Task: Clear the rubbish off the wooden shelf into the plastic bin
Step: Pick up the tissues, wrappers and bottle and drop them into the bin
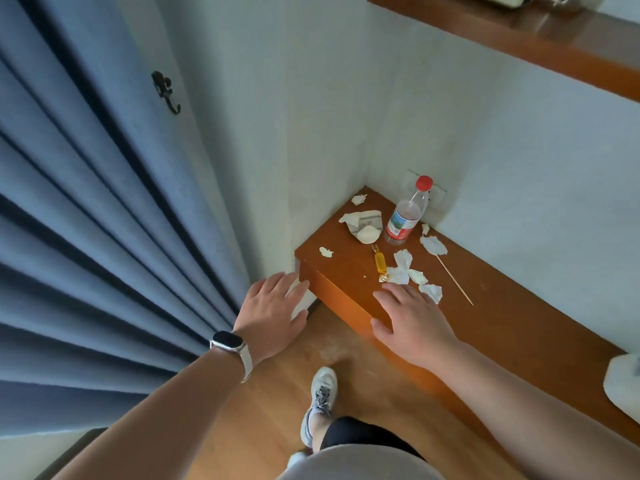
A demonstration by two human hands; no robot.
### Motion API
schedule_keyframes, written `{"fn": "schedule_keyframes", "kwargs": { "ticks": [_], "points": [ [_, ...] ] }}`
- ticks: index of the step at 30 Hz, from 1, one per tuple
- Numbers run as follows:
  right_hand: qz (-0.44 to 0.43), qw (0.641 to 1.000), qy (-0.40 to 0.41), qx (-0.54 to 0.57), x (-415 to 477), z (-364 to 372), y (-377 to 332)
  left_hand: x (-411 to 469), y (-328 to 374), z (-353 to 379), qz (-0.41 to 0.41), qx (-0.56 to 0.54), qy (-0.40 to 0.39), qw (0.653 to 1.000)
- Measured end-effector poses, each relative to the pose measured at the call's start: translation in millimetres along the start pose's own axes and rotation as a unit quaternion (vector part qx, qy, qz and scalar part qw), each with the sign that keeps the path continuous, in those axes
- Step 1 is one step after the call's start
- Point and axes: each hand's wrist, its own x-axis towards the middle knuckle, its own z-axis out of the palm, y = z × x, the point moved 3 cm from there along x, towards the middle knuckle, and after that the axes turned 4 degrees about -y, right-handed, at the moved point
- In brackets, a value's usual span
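Both hands, left hand and right hand, hover spread and empty beside the wooden shelf, possibly touching nothing; 1 bottle stands among tissue scraps.

Home room: curtain, wooden shelf

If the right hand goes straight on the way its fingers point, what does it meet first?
Probably the torn tissue pieces just ahead of the right hand, near the yellow candy; its height above the shelf is unclear.
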Motion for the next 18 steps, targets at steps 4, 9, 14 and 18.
{"fn": "schedule_keyframes", "kwargs": {
  "ticks": [4, 9, 14, 18],
  "points": [
    [-0.004, 1.000, -0.018, 0.016, 36.6, 6.2, 10.4, 33.5, -5.7, 1.4, 0.008, -0.001, -0.013, 1.000],
    [0.015, 0.998, -0.017, 0.050, 81.3, 8.3, 31.0, 78.5, -6.1, 1.0, 0.033, 0.005, -0.041, 0.999],
    [0.036, 0.996, -0.007, 0.081, 113.1, 12.6, 60.6, 122.9, 1.6, 12.6, 0.055, -0.010, -0.059, 0.997],
    [0.029, 0.994, -0.003, 0.103, 134.3, 22.4, 75.4, 142.3, -2.6, 28.1, 0.034, -0.027, -0.094, 0.995]
  ]
}}
